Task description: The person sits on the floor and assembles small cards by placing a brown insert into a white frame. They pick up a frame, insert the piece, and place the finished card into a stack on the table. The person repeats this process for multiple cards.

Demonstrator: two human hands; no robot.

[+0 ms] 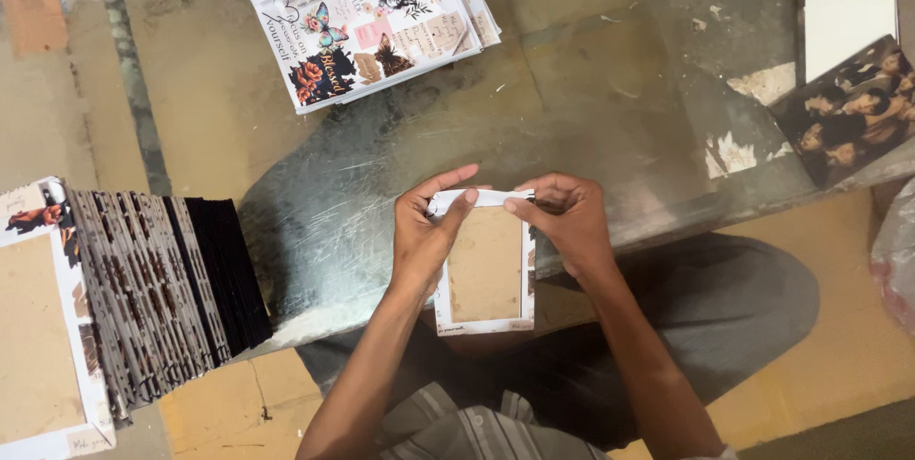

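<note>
I hold a small rectangular board (486,274), brown cardboard in the middle with a white paper border, its back facing up. My left hand (427,231) grips the top left corner, thumb on the folded white paper flap (481,198). At the top right corner, my right hand (567,217) pinches the same flap with its fingertips. The board hangs over the near edge of a glass-topped table (362,193), above my lap.
A fanned row of dark printed boards (162,293) lies at the left beside another board, back up (38,346). A stack of printed collage sheets (372,21) lies at the table's far side. Photo prints (848,102) and a white sheet (848,26) sit at the right.
</note>
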